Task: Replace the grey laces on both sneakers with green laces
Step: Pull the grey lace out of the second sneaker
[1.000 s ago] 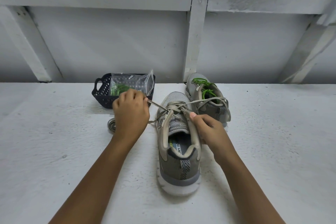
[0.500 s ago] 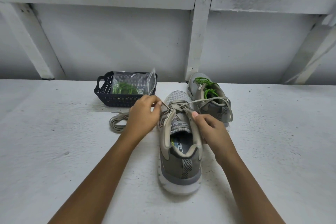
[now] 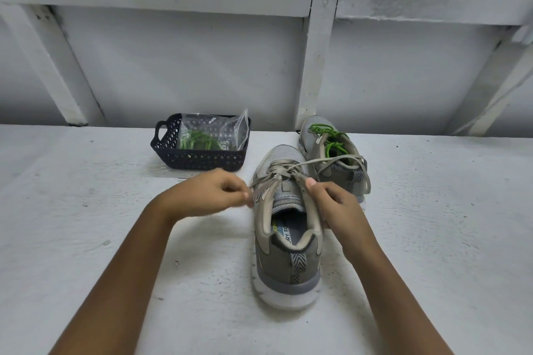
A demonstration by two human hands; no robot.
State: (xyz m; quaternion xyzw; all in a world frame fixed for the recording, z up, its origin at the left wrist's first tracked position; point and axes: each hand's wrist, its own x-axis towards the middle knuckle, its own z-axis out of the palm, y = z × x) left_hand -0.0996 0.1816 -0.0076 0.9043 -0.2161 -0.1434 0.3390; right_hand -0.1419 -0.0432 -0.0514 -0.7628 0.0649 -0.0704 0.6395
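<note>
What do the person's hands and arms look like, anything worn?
Nothing worn that shows. The left hand and right hand are bare: no gloves, no rings visible. The left forearm and right forearm are bare to the frame's bottom edge, with no sleeve, watch or band in view.

Imo the white bench (image 3: 432, 225) is painted, rough n gritty, matt. The near grey sneaker (image 3: 285, 262): mesh cloth toe, matt suede-ish trim, smooth rubbery sole. The flat grey lace (image 3: 331, 160) = woven fabric. By the bench's back edge, the dark lattice basket (image 3: 202, 160) is matt plastic w/ a clear glossy plastic bag (image 3: 213, 130) in it.
</note>
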